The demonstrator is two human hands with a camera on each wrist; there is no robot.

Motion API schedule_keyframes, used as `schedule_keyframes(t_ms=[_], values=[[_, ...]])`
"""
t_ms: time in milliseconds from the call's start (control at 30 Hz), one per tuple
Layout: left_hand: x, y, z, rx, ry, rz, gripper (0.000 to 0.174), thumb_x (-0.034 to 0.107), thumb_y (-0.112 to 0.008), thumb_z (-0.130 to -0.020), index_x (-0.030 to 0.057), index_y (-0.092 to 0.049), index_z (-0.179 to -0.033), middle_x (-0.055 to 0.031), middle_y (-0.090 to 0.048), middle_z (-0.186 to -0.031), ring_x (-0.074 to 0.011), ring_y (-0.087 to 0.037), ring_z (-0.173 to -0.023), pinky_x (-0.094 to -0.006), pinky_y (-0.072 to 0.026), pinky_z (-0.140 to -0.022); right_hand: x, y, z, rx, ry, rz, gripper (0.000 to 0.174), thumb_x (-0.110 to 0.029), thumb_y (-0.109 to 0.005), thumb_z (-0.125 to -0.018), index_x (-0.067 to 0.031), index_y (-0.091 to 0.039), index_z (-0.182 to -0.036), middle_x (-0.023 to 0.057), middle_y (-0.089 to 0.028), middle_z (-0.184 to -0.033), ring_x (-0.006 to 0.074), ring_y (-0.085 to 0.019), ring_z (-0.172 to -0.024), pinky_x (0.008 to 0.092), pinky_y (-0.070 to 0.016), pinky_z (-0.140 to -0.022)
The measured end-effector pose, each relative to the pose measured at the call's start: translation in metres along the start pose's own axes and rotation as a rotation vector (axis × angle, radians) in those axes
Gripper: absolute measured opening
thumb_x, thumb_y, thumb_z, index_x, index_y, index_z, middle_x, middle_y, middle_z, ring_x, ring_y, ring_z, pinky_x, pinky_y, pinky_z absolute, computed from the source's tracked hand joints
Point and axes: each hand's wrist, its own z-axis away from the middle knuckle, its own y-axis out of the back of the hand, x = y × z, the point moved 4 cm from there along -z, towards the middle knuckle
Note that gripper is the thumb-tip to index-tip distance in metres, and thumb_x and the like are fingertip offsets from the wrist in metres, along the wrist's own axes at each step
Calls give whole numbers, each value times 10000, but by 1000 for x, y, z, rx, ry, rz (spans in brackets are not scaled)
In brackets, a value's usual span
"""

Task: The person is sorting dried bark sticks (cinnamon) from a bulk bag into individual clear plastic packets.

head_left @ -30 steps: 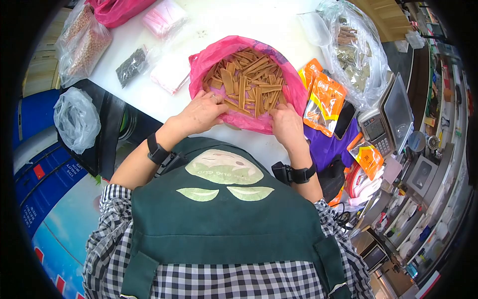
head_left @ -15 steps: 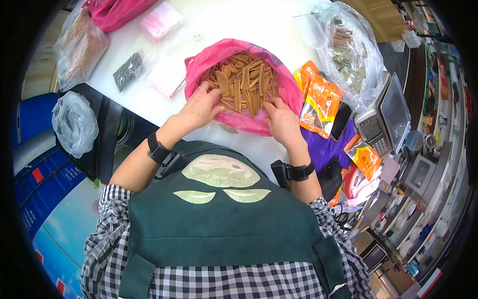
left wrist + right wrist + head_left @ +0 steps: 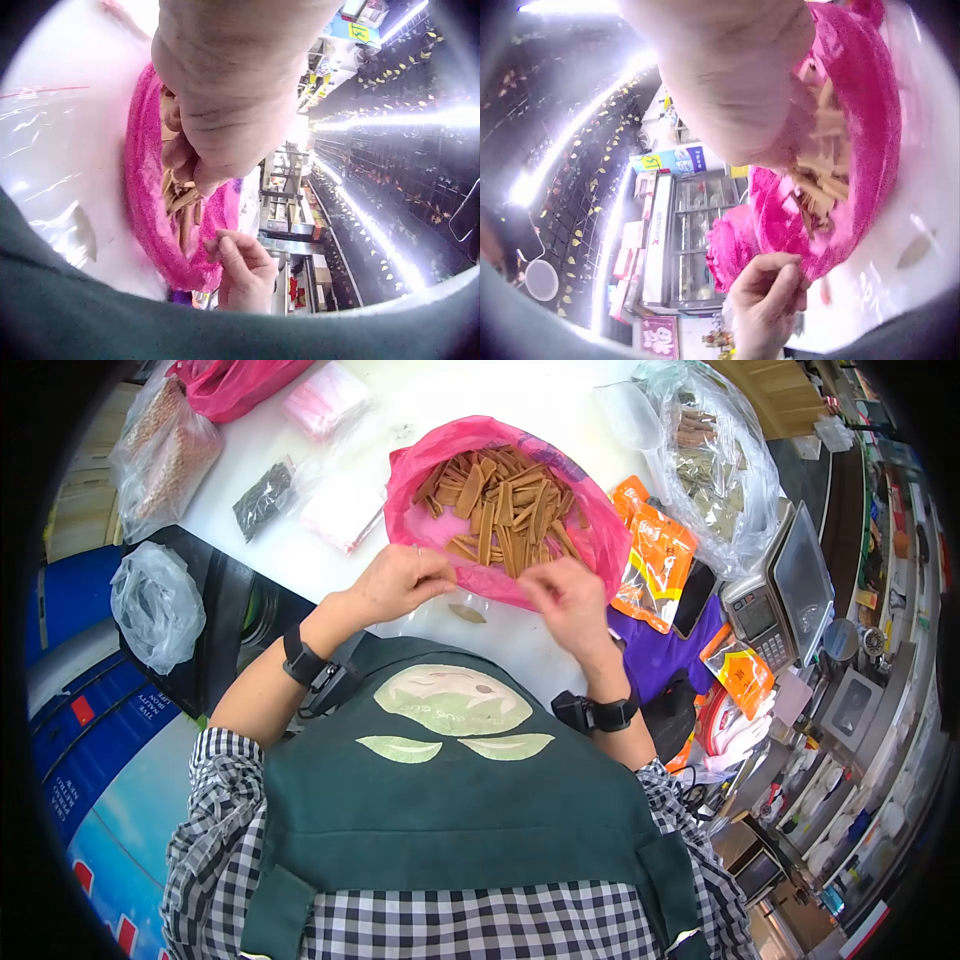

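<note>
A pink plastic bag (image 3: 420, 472) stands wide open on the white table (image 3: 420, 400), holding many flat brown strips of cinnamon bark (image 3: 500, 500). At its near left edge, my left hand (image 3: 405, 580) has curled fingers; the right wrist view shows its thumb and forefinger pinching the bag's rim (image 3: 832, 259). My right hand (image 3: 572, 608), slightly blurred, is at the near right rim. In the left wrist view its thumb and forefinger come together on the pink edge. A single dry leaf (image 3: 467, 613) lies on the table between the hands and the apron.
Orange packets (image 3: 655, 565), a phone (image 3: 692, 600) and a scale (image 3: 755, 615) are on the right. Behind them sits a clear bag of dried leaves and bark (image 3: 715, 490). To the left lie a small dark packet (image 3: 263, 498), plastic bags (image 3: 345, 520) and a bag of nuts (image 3: 165, 470).
Both hands have drawn back from the bark inside the bag to its near rim, and their fingers have curled in. The bark pieces have shifted a little, and more of the leaf shows.
</note>
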Motion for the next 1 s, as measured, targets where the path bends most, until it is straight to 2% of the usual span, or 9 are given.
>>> schedule_keyframes(t_ms=[67, 167, 300, 367, 467, 700, 767, 900, 1000], values=[[-4, -5, 15, -15, 57, -2, 104, 96, -697, -831, 41, -661, -912, -104, -658, -798, -224, -634, -672, -327, -486, -604, -23, -18, 7, -252, 38, -218, 162, -82, -696, -770, -40, -656, -921, 123, -656, -922, 332, -633, -827, 429, -501, -697], [-8, -9, 28, -4, 142, 6, 89, 106, -708, -826, 38, -665, -865, -103, -655, -748, -220, -624, -638, -325, -478, -586, -30, -56, 21, -389, 178, -195, 147, -105, -700, -773, -38, -651, -894, 118, -643, -858, 326, -633, -768, 435, -491, -636], [-21, 0, 51, 179, 280, -46, 125, 160, -696, -831, 39, -664, -836, -119, -652, -724, -275, -631, -657, -367, -480, -606, -38, -68, 20, -402, 173, -116, 123, -116, -696, -779, -36, -646, -857, 126, -624, -782, 327, -629, -762, 436, -485, -625], [-34, 7, 67, 230, 371, -98, 131, 164, -701, -828, 39, -667, -841, -119, -653, -725, -270, -633, -651, -369, -482, -605, -37, -61, 14, -251, 153, -193, 122, -82, -706, -782, -20, -672, -881, 119, -634, -725, 313, -627, -681, 387, -491, -603], [-51, 22, 91, 266, 768, -153, 218, 212, -745, -798, 31, -659, -884, -130, -648, -772, -262, -644, -674, -372, -491, -610, -38, -56, 6, -316, 76, -231, 119, -124, -699, -798, -15, -653, -812, 142, -647, -746, 324, -630, -670, 412, -488, -595], [-43, -18, 90, 214, 530, -349, 261, 196, -776, -743, 26, -629, -876, -120, -650, -815, -236, -646, -708, -347, -508, -631, -55, -66, 6, -379, 101, -328, 107, -119, -695, -815, -14, -669, -813, 147, -661, -755, 310, -631, -650, 392, -486, -583], [-49, -20, 89, 119, 597, -294, 230, 189, -754, -726, 31, -620, -827, -118, -654, -814, -310, -642, -755, -391, -512, -675, -58, -68, 6, -388, 124, -364, 104, -111, -691, -818, -9, -674, -822, 150, -661, -761, 305, -629, -645, 382, -485, -581], [-46, -5, 94, 21, 722, 119, 166, 124, -732, -770, 33, -593, -781, -68, -652, -765, -186, -620, -656, -310, -492, -585, -63, -59, 4, -420, 9, -418, 103, -101, -690, -817, -2, -677, -841, 141, -654, -751, 267, -620, -620, 356, -480, -574], [1, 26, 81, 43, 721, 544, 137, 89, -707, -834, 30, -588, -801, -27, -641, -764, -104, -591, -646, -238, -483, -566, -71, -56, 1, -483, -107, -644, 112, -88, -684, -834, 6, -681, -896, 92, -647, -721, 152, -618, -639, 289, -480, -579]])
